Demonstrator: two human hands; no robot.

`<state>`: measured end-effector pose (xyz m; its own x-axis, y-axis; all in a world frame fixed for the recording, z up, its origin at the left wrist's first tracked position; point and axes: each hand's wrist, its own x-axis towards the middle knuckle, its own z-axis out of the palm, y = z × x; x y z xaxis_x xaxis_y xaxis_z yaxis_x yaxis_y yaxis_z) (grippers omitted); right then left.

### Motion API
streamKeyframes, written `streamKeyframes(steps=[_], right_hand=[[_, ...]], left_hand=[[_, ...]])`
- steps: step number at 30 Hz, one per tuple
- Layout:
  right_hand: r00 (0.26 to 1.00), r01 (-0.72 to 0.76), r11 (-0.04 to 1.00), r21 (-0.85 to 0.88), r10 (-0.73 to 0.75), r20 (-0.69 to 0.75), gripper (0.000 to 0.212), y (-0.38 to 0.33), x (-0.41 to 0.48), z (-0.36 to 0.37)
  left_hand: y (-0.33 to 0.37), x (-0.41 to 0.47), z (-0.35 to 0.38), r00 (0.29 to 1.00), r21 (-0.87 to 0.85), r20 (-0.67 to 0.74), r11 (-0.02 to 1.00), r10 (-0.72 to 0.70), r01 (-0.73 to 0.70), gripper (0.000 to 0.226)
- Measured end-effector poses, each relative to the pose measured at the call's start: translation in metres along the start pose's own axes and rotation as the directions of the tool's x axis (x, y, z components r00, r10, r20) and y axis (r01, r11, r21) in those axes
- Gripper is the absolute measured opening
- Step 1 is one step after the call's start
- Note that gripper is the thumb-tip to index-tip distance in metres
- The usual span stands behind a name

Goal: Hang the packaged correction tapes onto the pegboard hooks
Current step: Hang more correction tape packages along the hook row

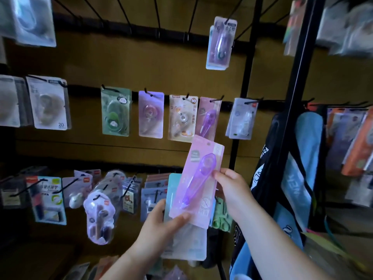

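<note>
Pack in play: pink-carded correction tape (198,178), purple dispenser under the blister, tilted with its top reaching towards the middle row, just below its purple twin (209,118), not yet on any hook.
Left hand (161,221): gripping low down, thumb laid across the pink card's bottom, fingers wrapped behind a stack of spare packs (185,243).
Right hand (232,188): pinching the pink card's right edge, thumb on the front.
Likely target: hook (217,100) carrying the twin, by my reading.
Risk one: hang hole at the card's top is small and blurred. Miss the hook tip and the card buckles or skids past.
Risk two: that tilt. Going up crooked, a corner could nudge the twin or the cream pack (182,118) and set them swinging.
Risk three: lifting the pink card away loosens the lower grip, and the stack may slide and drop.
</note>
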<state>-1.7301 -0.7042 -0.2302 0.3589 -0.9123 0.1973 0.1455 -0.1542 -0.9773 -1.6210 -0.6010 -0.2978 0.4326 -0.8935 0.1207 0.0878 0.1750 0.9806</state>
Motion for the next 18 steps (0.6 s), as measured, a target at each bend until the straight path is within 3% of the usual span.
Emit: streamKeyframes(steps=[6,10,18], right_hand=[[0.990,0.014,0.996,0.092,-0.001,-0.142,0.028,-0.035,0.018,-0.014],[0.989,0.026,0.987,0.159,-0.003,-0.146,0.028,-0.057,0.026,-0.021],[0.974,0.141,0.989,0.042,-0.131,-0.188,0.026,-0.087,0.044,-0.017]], left_hand=[[0.017,0.005,0.004,1.000,-0.016,0.001,1.000,0.022,-0.022,0.022],[0.029,0.011,0.002,0.997,0.019,-0.031,0.998,0.067,-0.066,0.016],[0.041,0.017,-0.010,0.991,0.098,-0.054,0.989,0.118,-0.113,0.015]])
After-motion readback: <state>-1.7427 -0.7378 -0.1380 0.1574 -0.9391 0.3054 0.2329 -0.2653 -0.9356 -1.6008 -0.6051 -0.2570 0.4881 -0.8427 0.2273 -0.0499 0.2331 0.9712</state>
